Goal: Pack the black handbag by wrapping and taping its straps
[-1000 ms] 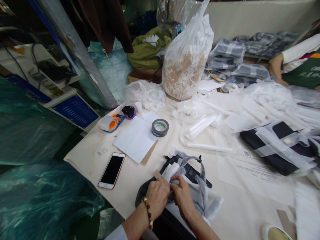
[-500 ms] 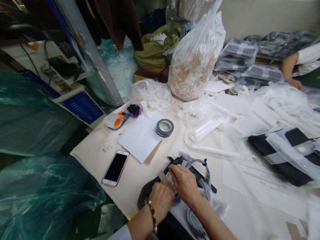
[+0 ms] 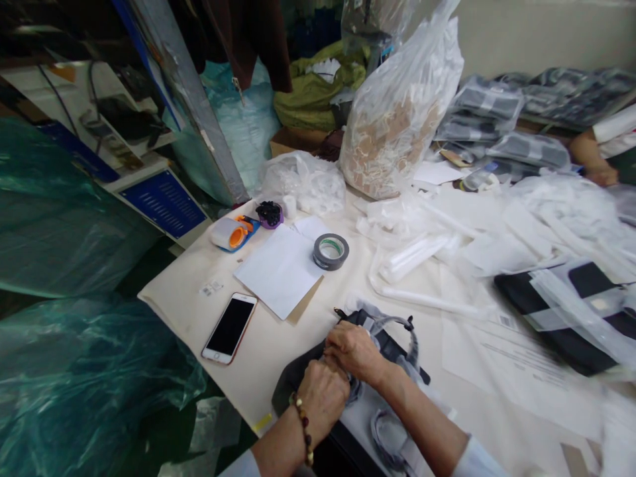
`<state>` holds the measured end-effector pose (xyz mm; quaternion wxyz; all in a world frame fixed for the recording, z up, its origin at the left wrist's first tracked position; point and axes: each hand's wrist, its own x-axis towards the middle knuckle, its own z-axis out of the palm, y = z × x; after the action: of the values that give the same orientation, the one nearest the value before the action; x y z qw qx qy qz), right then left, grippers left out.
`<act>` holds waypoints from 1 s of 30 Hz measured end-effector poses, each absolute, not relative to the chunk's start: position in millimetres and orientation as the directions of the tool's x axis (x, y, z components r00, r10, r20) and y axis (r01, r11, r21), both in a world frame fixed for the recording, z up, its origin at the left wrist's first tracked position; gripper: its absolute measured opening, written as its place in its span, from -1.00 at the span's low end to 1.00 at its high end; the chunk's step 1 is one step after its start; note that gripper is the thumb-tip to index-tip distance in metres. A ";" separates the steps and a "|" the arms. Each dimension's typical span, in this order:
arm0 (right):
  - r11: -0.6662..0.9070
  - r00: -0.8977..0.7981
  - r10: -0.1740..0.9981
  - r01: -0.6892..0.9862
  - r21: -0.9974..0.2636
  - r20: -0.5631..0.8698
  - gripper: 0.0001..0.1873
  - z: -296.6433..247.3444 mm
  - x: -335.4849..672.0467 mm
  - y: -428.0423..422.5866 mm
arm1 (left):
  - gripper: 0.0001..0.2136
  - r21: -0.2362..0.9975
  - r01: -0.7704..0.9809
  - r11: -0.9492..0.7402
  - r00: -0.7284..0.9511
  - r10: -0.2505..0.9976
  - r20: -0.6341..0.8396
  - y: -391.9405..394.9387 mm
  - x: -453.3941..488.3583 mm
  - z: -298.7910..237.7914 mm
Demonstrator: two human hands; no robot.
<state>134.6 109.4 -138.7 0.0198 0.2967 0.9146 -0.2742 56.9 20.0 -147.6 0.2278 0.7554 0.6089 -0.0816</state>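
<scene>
The bag (image 3: 289,372) sits in the lower middle of the frame, a dark, soft-looking thing with a paler covering over its near face, a handle (image 3: 414,344) sheathed in greyish translucent wrap arching up on its right side, and a clear coiled strip (image 3: 385,434) lying against its front; the left hand (image 3: 322,397), with a bead bracelet (image 3: 303,427) at the wrist, and the right hand (image 3: 355,351) meet over its top, the fingers of both curled in close together, though I cannot tell what they grip, since the knuckles hide it. Under it spreads a cream desk (image 3: 173,291), with a phone (image 3: 230,329) face up left of centre, white paper (image 3: 278,271) partly over a brown card (image 3: 304,301), and a grey tape roll (image 3: 328,265) touching the paper's right edge. At the right of the frame another black bag (image 3: 527,295) lies strapped in pale wrapping, near a printed sheet (image 3: 527,358). A big clear sack (image 3: 397,139) of brown scraps stands at the upper middle, dark packed bundles (image 3: 489,109) are piled at the upper right beside a co-worker's hand (image 3: 599,171), and teal plastic sheeting (image 3: 74,371) fills the lower left
</scene>
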 end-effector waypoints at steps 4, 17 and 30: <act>0.569 -0.723 0.672 0.643 -0.513 -0.161 -0.85 -139.1 149.1 88.5 | -0.78 0.195 0.976 -0.099 0.169 0.906 -0.387 17.4 60.7 -141.8; 0.195 -0.460 0.885 0.505 -0.841 -0.071 -0.82 -165.9 166.6 53.3 | -0.73 0.068 0.981 0.183 -0.158 0.947 -0.279 4.4 67.5 -144.8; 0.600 -0.647 0.707 0.336 -0.726 0.285 -0.71 -166.8 172.6 50.9 | -0.70 0.107 0.977 0.182 -0.136 0.931 -0.340 9.9 61.8 -137.8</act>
<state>172.6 50.9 -166.8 -0.2860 0.3078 0.8476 -0.3241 61.8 9.9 -137.8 0.1672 0.6356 0.7504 -0.0702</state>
